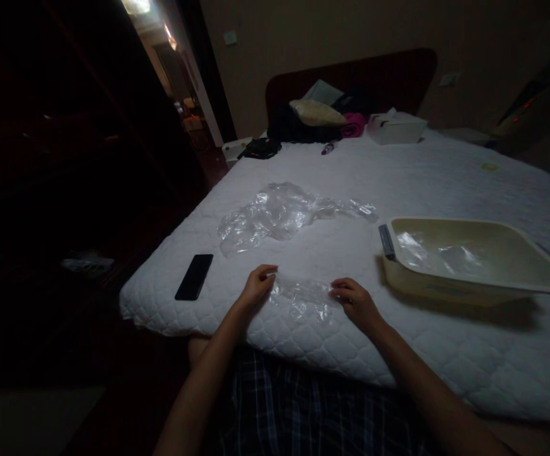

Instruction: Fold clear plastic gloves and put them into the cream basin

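Near edge of bed (298, 347): left hand (257, 286) and right hand (357, 305) each pinch one end of the film (303, 293), fingers narrow, film spread between. Light, even tension should keep it flat — uneven pull would likely skew it. Phone (193, 277) left; tub (436, 282) right, clear plastic inside. Beyond: crumpled plastic (279, 212); far — white box (397, 130).
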`<state>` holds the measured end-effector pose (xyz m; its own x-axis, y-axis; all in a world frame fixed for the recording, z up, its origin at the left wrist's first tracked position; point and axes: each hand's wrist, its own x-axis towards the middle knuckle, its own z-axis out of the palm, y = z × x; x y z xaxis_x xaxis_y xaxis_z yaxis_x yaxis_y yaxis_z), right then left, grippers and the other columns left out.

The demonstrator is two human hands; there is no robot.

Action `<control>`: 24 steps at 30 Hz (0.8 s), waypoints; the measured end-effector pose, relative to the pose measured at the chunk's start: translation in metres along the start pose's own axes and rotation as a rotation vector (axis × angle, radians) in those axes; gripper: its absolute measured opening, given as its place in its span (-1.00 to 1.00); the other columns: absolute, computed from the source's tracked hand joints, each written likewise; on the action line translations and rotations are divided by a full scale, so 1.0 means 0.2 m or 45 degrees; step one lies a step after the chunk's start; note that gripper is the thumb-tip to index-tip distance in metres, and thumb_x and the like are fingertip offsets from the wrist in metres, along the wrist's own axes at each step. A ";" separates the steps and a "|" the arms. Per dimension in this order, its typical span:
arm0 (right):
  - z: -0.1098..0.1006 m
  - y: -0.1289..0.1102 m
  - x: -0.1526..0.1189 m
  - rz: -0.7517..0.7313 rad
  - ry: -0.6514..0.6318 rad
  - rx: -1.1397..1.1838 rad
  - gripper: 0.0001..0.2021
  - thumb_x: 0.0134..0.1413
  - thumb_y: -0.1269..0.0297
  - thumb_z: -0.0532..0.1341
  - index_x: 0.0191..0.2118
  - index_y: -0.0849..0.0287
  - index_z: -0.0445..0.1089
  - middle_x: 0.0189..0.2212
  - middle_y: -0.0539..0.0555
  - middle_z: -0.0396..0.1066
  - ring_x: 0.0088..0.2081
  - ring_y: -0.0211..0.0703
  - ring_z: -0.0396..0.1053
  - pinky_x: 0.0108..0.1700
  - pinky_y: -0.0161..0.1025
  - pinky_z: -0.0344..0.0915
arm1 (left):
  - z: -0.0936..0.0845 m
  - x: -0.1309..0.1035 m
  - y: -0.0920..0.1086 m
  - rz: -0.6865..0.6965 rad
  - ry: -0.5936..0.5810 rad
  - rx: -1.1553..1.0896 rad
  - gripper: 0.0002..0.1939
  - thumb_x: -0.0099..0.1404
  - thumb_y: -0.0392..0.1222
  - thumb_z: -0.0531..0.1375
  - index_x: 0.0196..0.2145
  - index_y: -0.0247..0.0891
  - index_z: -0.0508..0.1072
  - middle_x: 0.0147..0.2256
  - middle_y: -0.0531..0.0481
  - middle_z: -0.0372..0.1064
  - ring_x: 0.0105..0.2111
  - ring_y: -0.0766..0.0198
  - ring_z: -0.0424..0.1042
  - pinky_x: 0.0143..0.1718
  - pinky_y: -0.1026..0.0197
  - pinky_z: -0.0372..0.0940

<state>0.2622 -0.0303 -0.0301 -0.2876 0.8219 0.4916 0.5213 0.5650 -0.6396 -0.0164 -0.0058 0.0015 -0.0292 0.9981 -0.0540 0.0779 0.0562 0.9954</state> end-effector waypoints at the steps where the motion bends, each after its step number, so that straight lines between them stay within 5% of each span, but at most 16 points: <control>1: 0.00 0.00 0.00 -0.007 -0.002 -0.008 -0.71 -0.10 0.56 0.08 -0.35 0.08 0.47 -0.25 0.11 0.38 -0.18 -0.10 0.33 -0.16 -0.13 0.29 | -0.01 0.00 0.00 0.054 0.083 0.054 -0.74 -0.02 -0.30 0.16 -0.30 -0.30 0.42 -0.45 0.02 0.34 -0.55 0.42 0.25 -0.56 0.38 0.11; 6: 0.00 -0.01 0.00 -0.048 -0.012 -0.085 -0.73 -0.05 0.53 0.08 -0.34 0.07 0.47 -0.25 0.12 0.38 -0.19 -0.10 0.32 -0.18 -0.13 0.30 | -0.03 -0.07 0.02 0.447 0.377 0.505 -0.79 0.09 -0.37 0.03 -0.34 -0.26 0.41 -0.27 -0.07 0.31 -0.26 0.25 0.33 -0.25 0.21 0.26; 8: -0.01 -0.02 0.00 -0.079 -0.047 -0.136 -0.75 -0.02 0.49 0.08 -0.33 0.07 0.47 -0.25 0.13 0.38 -0.19 -0.09 0.32 -0.18 -0.13 0.30 | -0.03 -0.12 0.03 0.629 0.308 0.709 -0.75 0.10 -0.38 0.04 -0.27 -0.24 0.41 -0.18 -0.11 0.30 -0.15 0.20 0.30 -0.13 0.13 0.23; 11: -0.01 -0.04 0.00 -0.104 -0.089 -0.175 -0.75 0.00 0.46 0.08 -0.30 0.06 0.47 -0.26 0.14 0.39 -0.20 -0.08 0.32 -0.19 -0.12 0.30 | -0.02 -0.17 0.03 0.837 -0.008 0.976 -0.75 0.11 -0.36 0.08 -0.25 -0.21 0.42 -0.10 -0.13 0.31 -0.07 0.14 0.25 -0.04 0.03 0.16; 15: -0.02 -0.05 0.00 -0.073 -0.064 -0.138 -0.75 -0.02 0.46 0.08 -0.31 0.06 0.46 -0.28 0.12 0.39 -0.23 -0.08 0.32 -0.20 -0.12 0.29 | 0.00 -0.17 0.00 0.869 -0.268 1.212 -0.82 0.13 -0.37 0.08 -0.37 -0.20 0.45 -0.16 -0.12 0.36 -0.09 0.11 0.27 -0.05 -0.02 0.14; 24: -0.01 -0.02 0.02 0.097 -0.023 0.067 -0.81 -0.10 0.49 0.09 -0.43 0.11 0.41 -0.38 0.06 0.39 -0.29 -0.15 0.34 -0.20 -0.17 0.28 | 0.00 -0.18 -0.07 0.744 -0.206 0.993 -0.79 0.14 -0.39 0.05 -0.36 -0.24 0.46 -0.19 -0.11 0.36 -0.14 0.18 0.29 -0.08 0.07 0.19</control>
<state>0.2603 -0.0289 -0.0242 -0.2636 0.8636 0.4299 0.4996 0.5034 -0.7050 -0.0161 -0.0426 -0.0107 0.3548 0.8623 0.3612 0.6734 -0.5037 0.5411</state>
